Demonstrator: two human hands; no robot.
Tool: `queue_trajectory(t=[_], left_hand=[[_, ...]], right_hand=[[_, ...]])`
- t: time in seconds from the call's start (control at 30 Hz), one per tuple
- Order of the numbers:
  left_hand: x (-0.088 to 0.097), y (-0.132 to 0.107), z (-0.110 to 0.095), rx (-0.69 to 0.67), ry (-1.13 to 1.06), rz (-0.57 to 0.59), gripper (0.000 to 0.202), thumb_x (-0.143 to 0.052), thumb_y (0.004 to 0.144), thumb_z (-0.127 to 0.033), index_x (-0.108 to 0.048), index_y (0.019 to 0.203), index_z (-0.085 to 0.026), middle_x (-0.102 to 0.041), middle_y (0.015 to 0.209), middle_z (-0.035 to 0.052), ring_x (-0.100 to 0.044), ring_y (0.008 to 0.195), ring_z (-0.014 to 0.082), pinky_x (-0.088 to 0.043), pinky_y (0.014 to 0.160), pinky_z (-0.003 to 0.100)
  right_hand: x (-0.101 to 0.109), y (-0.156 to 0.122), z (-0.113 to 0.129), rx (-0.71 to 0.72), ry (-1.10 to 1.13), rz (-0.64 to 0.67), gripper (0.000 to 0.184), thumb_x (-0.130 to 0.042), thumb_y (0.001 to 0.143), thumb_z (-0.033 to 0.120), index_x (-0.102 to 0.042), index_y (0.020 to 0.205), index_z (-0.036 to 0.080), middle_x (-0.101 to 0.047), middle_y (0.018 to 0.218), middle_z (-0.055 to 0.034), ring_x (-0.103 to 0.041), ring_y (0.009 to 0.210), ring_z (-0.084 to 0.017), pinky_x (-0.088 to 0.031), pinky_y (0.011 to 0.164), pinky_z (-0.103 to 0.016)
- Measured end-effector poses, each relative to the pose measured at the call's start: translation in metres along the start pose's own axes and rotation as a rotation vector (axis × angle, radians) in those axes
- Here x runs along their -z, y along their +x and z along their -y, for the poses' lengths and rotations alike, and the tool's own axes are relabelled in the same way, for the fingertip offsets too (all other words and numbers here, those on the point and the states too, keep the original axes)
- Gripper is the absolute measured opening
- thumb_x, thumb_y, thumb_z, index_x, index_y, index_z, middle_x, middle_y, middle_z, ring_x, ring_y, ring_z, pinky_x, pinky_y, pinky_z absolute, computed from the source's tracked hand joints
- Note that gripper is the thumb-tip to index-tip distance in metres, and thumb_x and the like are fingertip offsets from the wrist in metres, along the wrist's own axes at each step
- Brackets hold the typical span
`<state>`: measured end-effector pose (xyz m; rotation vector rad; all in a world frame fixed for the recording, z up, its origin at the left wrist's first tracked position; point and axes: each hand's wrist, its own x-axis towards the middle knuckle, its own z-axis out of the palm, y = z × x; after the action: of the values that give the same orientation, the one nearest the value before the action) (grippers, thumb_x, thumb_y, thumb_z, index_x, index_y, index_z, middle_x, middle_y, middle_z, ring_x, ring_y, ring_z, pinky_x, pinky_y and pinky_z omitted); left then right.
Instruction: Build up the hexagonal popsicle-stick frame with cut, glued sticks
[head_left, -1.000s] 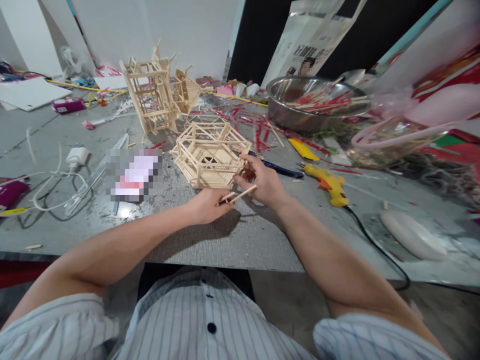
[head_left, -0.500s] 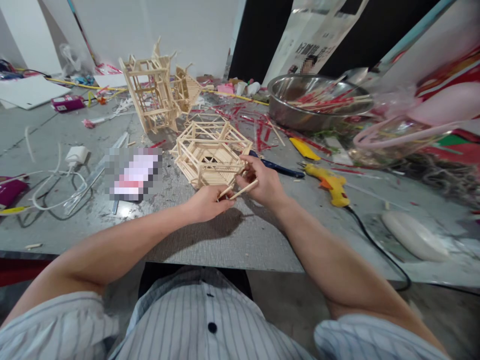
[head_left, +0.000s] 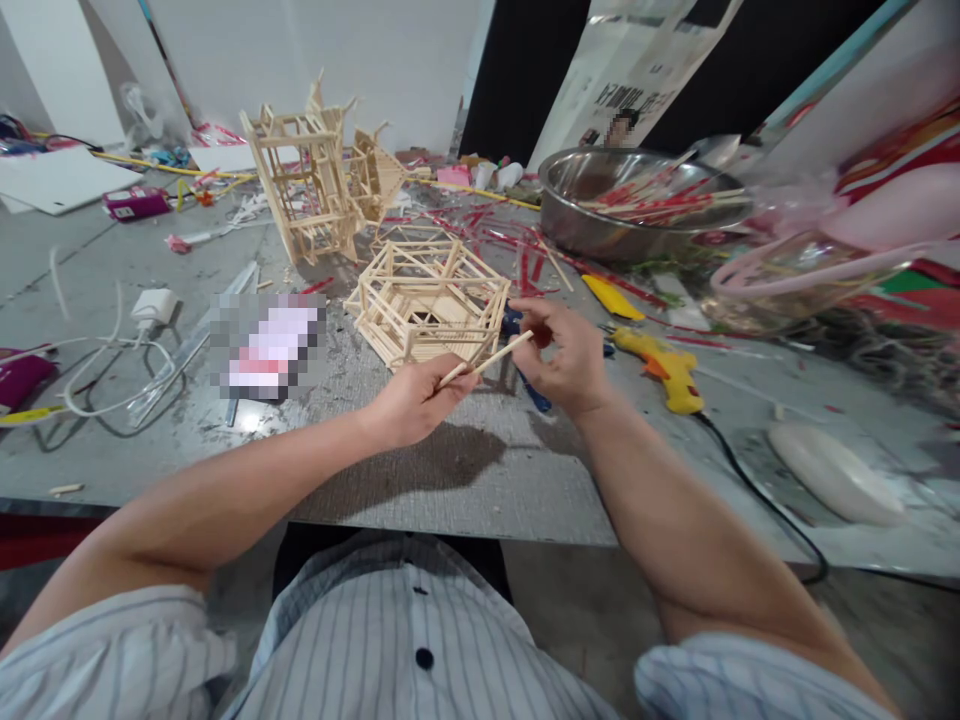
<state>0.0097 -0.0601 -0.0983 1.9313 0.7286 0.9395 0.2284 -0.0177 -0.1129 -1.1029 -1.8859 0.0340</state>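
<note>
My left hand (head_left: 420, 398) is closed on thin wooden sticks (head_left: 504, 353); one long end sticks out up and to the right, and a shorter end shows by the thumb. My right hand (head_left: 566, 355) is curved with thumb and forefinger apart, close to the free end of the longer stick. Whether it touches the stick I cannot tell. Behind both hands, a many-sided wooden stick frame (head_left: 431, 285) sits on the table. Blue-handled pliers (head_left: 536, 395) lie beneath my right hand, partly hidden by it.
A yellow glue gun (head_left: 679, 380) with a black cord lies to the right, near a white oval object (head_left: 832, 470). Behind stand a taller stick model (head_left: 300, 190) and a steel bowl (head_left: 577, 220) with sticks. A phone (head_left: 274, 340) and white charger (head_left: 154, 310) are left.
My right hand has shifted right and away from the frame, its fingers opening wider. The stick in my left hand now points further up and right. One handle of the pliers has come into sight.
</note>
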Motion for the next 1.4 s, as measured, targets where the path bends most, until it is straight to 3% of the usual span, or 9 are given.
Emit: queue_trajectory(t=[0.17,0.33,0.43,0.57,0.77,0.93,1.07,1.2,1.4], left_hand=[[-0.002,0.001,0.001,0.072,-0.008,-0.044,0.025,-0.042,0.093,-0.034,-0.041,0.071,-0.022,-0.041,0.059,-0.0057,-0.037,0.057,0.0092,-0.034,0.058,0.024],[-0.002,0.002,0.0,0.171,0.042,-0.068,0.027,-0.046,0.09,-0.034,-0.039,0.067,-0.021,-0.039,0.059,-0.0062,-0.037,0.059,0.0092,-0.035,0.061,0.024],[-0.003,0.002,-0.001,0.19,0.083,-0.022,0.025,-0.046,0.089,-0.028,-0.041,0.066,-0.021,-0.041,0.058,-0.0058,-0.039,0.06,0.0095,-0.037,0.064,0.024],[-0.003,0.002,-0.003,0.154,0.095,-0.039,0.025,-0.048,0.088,-0.026,-0.041,0.064,-0.021,-0.038,0.057,-0.0068,-0.037,0.057,0.0086,-0.037,0.063,0.024],[0.017,0.009,-0.011,-0.012,0.18,-0.22,0.025,-0.052,0.088,-0.03,-0.05,0.066,-0.019,-0.046,0.059,-0.005,-0.039,0.057,0.0079,-0.033,0.056,0.023],[0.039,0.019,-0.01,0.017,0.162,-0.398,0.017,-0.061,0.083,-0.027,-0.053,0.07,-0.019,-0.042,0.053,-0.0073,-0.033,0.049,0.0065,-0.027,0.049,0.022],[0.051,0.026,-0.002,-0.004,0.065,-0.349,0.022,-0.061,0.086,-0.029,-0.049,0.07,-0.021,-0.039,0.048,-0.0083,-0.032,0.043,0.0057,-0.024,0.043,0.021],[0.056,0.028,0.002,0.004,0.006,-0.282,0.028,-0.062,0.088,-0.038,-0.047,0.071,-0.021,-0.039,0.047,-0.0092,-0.032,0.04,0.005,-0.024,0.041,0.021],[0.048,0.027,0.001,0.045,0.023,-0.302,0.021,-0.06,0.088,-0.023,-0.048,0.071,-0.02,-0.035,0.05,-0.0095,-0.03,0.044,0.0055,-0.024,0.044,0.022]], right_hand=[[-0.002,-0.006,0.014,0.003,0.44,0.18,0.026,-0.059,0.078,0.027,-0.069,0.102,0.023,-0.062,0.068,0.0015,-0.053,0.057,-0.012,-0.044,0.055,-0.026],[-0.01,-0.007,0.034,-0.15,0.838,0.238,0.026,-0.065,0.086,0.048,-0.07,0.087,0.022,-0.058,0.06,0.0025,-0.048,0.05,-0.009,-0.038,0.046,-0.022],[-0.012,-0.005,0.041,-0.25,0.833,0.19,0.036,-0.069,0.082,0.056,-0.067,0.074,0.021,-0.054,0.052,0.0036,-0.043,0.043,-0.007,-0.034,0.041,-0.021],[-0.011,-0.002,0.043,-0.34,0.878,0.119,0.036,-0.079,0.072,0.057,-0.066,0.074,0.023,-0.056,0.051,0.0048,-0.045,0.04,-0.008,-0.034,0.038,-0.021],[-0.008,0.0,0.037,-0.335,0.816,0.022,0.028,-0.083,0.069,0.047,-0.066,0.071,0.024,-0.056,0.053,0.0045,-0.047,0.042,-0.008,-0.039,0.04,-0.023],[-0.01,0.0,0.043,-0.336,0.678,0.031,0.023,-0.08,0.071,0.044,-0.068,0.078,0.025,-0.063,0.061,0.0028,-0.052,0.046,-0.01,-0.046,0.045,-0.025],[-0.013,-0.002,0.044,-0.316,0.547,0.02,0.027,-0.074,0.077,0.052,-0.068,0.08,0.026,-0.069,0.069,-0.0014,-0.055,0.051,-0.013,-0.048,0.05,-0.03],[-0.013,-0.006,0.04,-0.248,0.441,0.031,0.024,-0.069,0.081,0.048,-0.07,0.085,0.024,-0.072,0.074,-0.0021,-0.057,0.056,-0.013,-0.048,0.055,-0.029],[-0.014,-0.011,0.037,-0.095,0.337,0.067,0.015,-0.064,0.086,0.033,-0.072,0.09,0.021,-0.073,0.077,-0.0029,-0.062,0.062,-0.014,-0.05,0.06,-0.028]])
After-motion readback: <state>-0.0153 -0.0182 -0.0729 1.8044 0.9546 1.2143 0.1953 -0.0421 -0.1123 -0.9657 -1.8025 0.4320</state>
